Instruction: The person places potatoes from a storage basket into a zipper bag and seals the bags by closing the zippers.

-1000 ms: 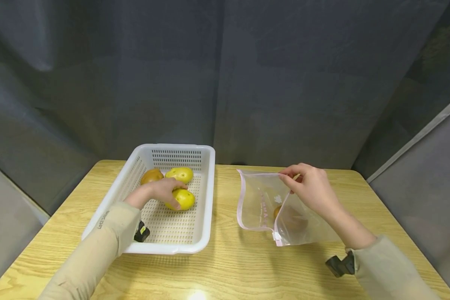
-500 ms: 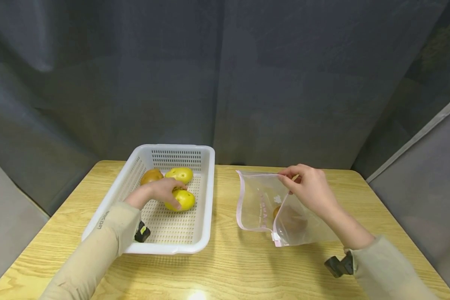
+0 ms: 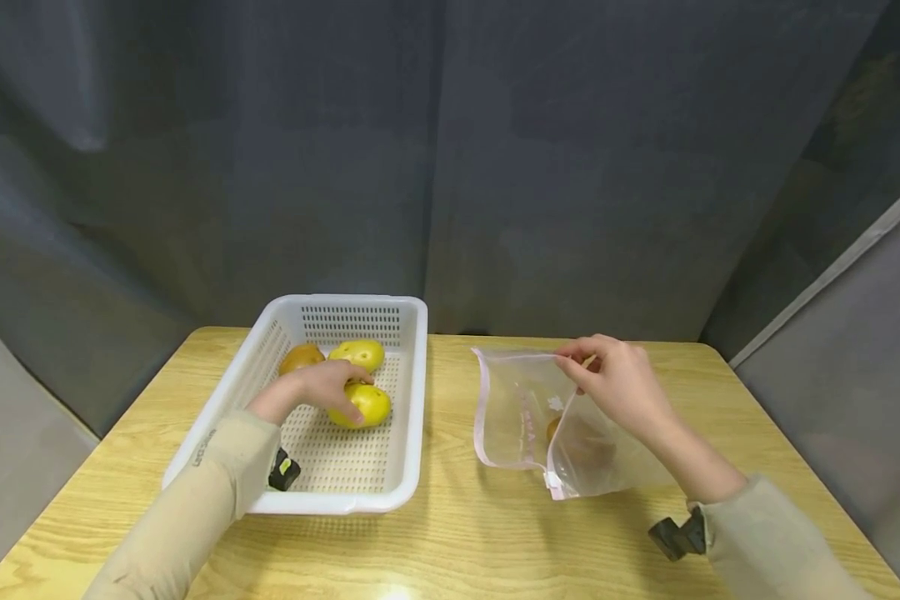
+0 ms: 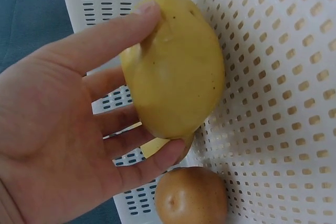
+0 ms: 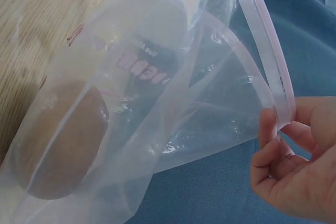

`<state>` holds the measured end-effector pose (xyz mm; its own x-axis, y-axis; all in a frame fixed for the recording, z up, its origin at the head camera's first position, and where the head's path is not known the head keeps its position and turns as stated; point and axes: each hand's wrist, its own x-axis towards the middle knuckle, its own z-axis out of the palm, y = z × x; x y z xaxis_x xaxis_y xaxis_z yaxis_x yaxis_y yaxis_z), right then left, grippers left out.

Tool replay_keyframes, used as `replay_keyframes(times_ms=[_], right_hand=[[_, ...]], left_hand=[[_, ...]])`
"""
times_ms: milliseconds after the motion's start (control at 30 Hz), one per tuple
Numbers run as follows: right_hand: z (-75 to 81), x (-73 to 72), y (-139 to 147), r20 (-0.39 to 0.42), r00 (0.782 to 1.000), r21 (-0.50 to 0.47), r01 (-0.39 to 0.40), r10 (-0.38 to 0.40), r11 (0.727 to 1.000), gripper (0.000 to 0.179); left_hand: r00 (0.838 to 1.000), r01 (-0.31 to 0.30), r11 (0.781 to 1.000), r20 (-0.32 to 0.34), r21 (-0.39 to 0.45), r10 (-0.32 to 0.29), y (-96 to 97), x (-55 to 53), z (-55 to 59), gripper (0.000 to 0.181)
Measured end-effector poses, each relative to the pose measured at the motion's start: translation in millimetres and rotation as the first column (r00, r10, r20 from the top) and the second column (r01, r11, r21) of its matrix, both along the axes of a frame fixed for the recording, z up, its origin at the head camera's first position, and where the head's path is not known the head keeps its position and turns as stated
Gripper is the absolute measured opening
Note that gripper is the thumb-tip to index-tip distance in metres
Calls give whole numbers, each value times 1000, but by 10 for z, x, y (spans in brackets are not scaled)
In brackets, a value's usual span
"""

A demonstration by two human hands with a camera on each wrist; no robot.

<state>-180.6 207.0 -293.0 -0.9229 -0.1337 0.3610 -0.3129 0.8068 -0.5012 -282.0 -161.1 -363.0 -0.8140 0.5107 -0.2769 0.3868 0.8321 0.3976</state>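
Observation:
Inside the white basket (image 3: 417, 392), my left hand (image 3: 318, 387) grips a yellow potato (image 3: 370, 405), thumb over one side and fingers along the other. A second yellow potato (image 3: 361, 353) and a brown potato (image 4: 191, 195) lie beside it in the basket. On the right, my right hand (image 3: 621, 379) pinches the pink-edged mouth of a clear zip bag (image 3: 506, 417) between thumb and fingers. The bag's mouth gapes toward the left, its slider (image 3: 552, 481) at the near corner. A brown potato (image 5: 63, 145) shows through the plastic, low in the bag.
Basket and bag stand side by side on a wooden table (image 3: 457, 533), with a strip of tabletop between them. A dark curtain (image 3: 435, 167) hangs behind the table's far edge. Perforated walls surround the left hand.
The whole scene sits slightly lower in the head view. Both hands keep the same grips, on the yellow potato and the bag's mouth.

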Motion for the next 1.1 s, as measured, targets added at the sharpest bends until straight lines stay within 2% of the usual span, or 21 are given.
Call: replay_keyframes(times_ms=[233, 467, 900, 1100], right_hand=[[-16, -12, 7, 2, 1000, -4, -1, 1, 1000, 16], [-13, -18, -4, -4, 1000, 11, -2, 2, 1000, 16], [-29, -22, -15, -2, 1000, 8, -5, 5, 1000, 16], [-32, -24, -26, 2, 1000, 13, -3, 3, 1000, 15]], left_hand=[[1000, 1, 1000, -13, 12, -1, -3, -1, -8, 64], [999, -40, 999, -31, -22, 39, 0, -4, 0, 62], [995, -12, 1000, -101, 20, 14, -44, 36, 106, 64], [996, -6, 1000, -94, -8, 5, -81, 42, 114, 63]])
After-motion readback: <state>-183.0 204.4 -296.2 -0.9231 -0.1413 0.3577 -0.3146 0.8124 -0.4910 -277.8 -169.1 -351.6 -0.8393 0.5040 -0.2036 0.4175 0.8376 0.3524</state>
